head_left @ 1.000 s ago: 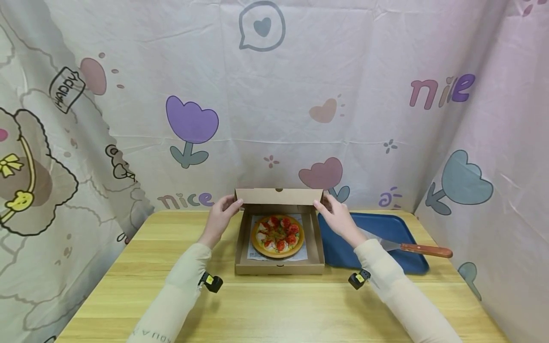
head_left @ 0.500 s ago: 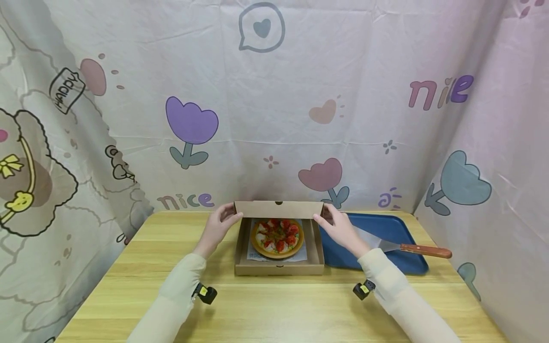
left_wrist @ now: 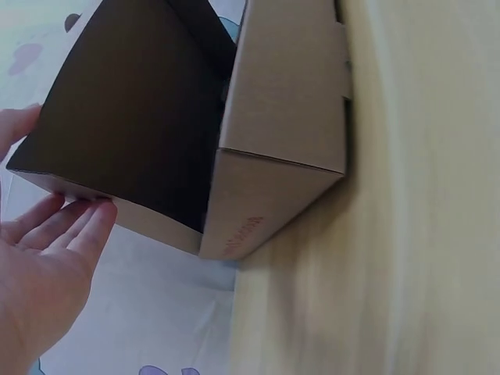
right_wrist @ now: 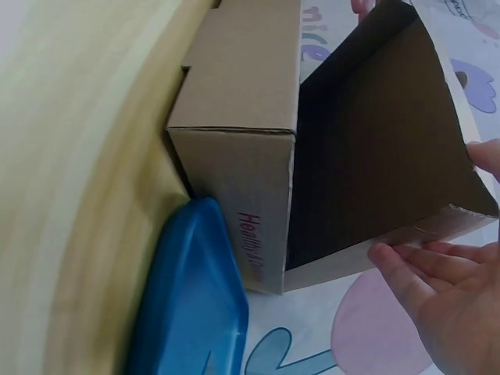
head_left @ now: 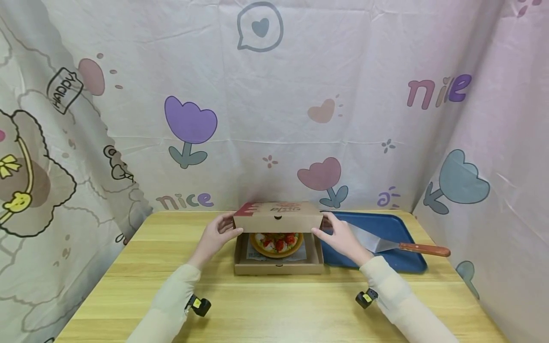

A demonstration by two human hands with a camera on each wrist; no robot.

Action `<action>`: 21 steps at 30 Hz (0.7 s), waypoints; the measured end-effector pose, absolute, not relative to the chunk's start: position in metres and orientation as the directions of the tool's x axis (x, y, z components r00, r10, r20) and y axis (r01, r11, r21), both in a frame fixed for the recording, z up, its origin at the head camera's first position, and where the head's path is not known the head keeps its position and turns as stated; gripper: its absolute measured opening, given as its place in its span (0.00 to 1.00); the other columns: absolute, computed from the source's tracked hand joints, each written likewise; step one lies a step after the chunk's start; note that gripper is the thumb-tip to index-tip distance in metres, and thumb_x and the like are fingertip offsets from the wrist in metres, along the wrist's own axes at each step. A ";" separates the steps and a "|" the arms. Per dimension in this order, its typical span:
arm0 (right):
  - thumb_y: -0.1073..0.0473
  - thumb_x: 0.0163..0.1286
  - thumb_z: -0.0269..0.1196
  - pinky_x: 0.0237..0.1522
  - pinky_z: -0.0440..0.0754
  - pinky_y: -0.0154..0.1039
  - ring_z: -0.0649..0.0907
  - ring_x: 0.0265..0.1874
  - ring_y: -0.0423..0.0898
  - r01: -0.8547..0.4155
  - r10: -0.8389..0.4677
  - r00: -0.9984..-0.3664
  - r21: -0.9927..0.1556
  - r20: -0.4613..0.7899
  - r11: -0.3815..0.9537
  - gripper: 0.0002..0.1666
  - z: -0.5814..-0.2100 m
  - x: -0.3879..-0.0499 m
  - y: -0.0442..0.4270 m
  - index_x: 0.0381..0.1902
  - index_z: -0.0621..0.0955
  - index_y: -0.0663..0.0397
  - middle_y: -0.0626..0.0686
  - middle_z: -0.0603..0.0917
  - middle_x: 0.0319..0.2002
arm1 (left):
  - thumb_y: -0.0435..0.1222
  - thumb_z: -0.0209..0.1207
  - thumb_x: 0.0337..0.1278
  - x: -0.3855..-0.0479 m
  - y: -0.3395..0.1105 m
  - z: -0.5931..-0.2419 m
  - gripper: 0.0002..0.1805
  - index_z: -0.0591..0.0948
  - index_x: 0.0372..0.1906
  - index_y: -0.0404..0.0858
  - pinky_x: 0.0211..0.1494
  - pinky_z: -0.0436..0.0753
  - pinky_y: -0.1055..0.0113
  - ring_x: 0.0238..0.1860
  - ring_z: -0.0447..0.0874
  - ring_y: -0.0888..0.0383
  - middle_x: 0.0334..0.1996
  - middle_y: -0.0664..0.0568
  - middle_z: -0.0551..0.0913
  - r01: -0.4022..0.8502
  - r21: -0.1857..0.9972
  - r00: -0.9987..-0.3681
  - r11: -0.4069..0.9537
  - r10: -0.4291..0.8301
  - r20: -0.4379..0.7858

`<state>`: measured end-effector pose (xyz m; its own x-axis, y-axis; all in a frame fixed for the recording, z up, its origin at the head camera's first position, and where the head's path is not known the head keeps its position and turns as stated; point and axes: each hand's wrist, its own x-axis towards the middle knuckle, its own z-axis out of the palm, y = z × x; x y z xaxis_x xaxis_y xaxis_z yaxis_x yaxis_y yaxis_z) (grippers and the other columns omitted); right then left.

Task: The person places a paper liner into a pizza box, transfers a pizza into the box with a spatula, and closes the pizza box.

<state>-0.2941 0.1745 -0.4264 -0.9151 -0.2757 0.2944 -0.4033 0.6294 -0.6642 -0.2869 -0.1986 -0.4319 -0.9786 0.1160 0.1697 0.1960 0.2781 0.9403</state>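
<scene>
A cardboard pizza box (head_left: 279,269) stands in the middle of the table, its hinged lid (head_left: 274,224) tilted partway over the base. Inside, on printed paper, lies a round pizza (head_left: 279,246) with red and white topping; the lid hides its back part. My left hand (head_left: 214,239) grips the lid's front left corner, thumb at the front flap and fingers along the side. At the front right corner, my right hand (head_left: 341,239) holds the lid the same way. Both wrist views show the fingers (left_wrist: 94,226) against the lid's side walls and its dark inner face (right_wrist: 375,133).
Right of the box lies a blue tray (head_left: 388,224). A pizza spatula (head_left: 422,249) with a wooden handle rests across it, the handle sticking out past the right rim. Behind the wooden table (head_left: 274,309) hangs a printed cloth (head_left: 257,95).
Both hands have swung the lid forward and down. Its printed top now shows, and it covers more of the pizza. Tray and spatula have stayed in place.
</scene>
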 end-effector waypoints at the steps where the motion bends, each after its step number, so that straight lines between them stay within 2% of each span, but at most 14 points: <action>1: 0.44 0.66 0.65 0.57 0.80 0.57 0.83 0.54 0.60 -0.408 -0.278 -0.913 -0.667 0.299 0.623 0.40 -0.427 -0.293 0.175 0.67 0.67 0.60 0.65 0.80 0.57 | 0.38 0.66 0.58 -0.286 -0.199 -0.433 0.37 0.65 0.70 0.34 0.70 0.71 0.54 0.68 0.70 0.41 0.67 0.35 0.71 0.199 0.942 -0.978 0.271 0.120 0.172; 9: 0.44 0.62 0.68 0.56 0.81 0.56 0.83 0.55 0.59 -0.432 -0.306 -0.901 -0.692 0.306 0.578 0.42 -0.440 -0.287 0.177 0.68 0.67 0.55 0.62 0.79 0.61 | 0.38 0.70 0.52 -0.279 -0.200 -0.444 0.41 0.65 0.70 0.35 0.70 0.71 0.54 0.68 0.69 0.40 0.67 0.36 0.70 0.199 0.944 -0.974 0.262 0.155 0.163; 14: 0.44 0.60 0.70 0.57 0.80 0.54 0.83 0.55 0.58 -0.428 -0.320 -0.902 -0.701 0.291 0.571 0.43 -0.448 -0.284 0.178 0.67 0.67 0.54 0.61 0.80 0.60 | 0.36 0.71 0.50 -0.274 -0.200 -0.450 0.41 0.66 0.69 0.35 0.68 0.73 0.56 0.68 0.70 0.41 0.68 0.37 0.70 0.188 0.945 -0.976 0.268 0.162 0.148; 21: 0.46 0.59 0.71 0.55 0.82 0.53 0.83 0.54 0.59 -0.457 -0.361 -0.888 -0.632 0.284 0.625 0.42 -0.457 -0.279 0.177 0.66 0.67 0.54 0.62 0.80 0.59 | 0.35 0.71 0.49 -0.267 -0.200 -0.460 0.43 0.64 0.70 0.33 0.68 0.73 0.55 0.67 0.70 0.39 0.68 0.35 0.68 0.189 0.940 -0.973 0.285 0.181 0.141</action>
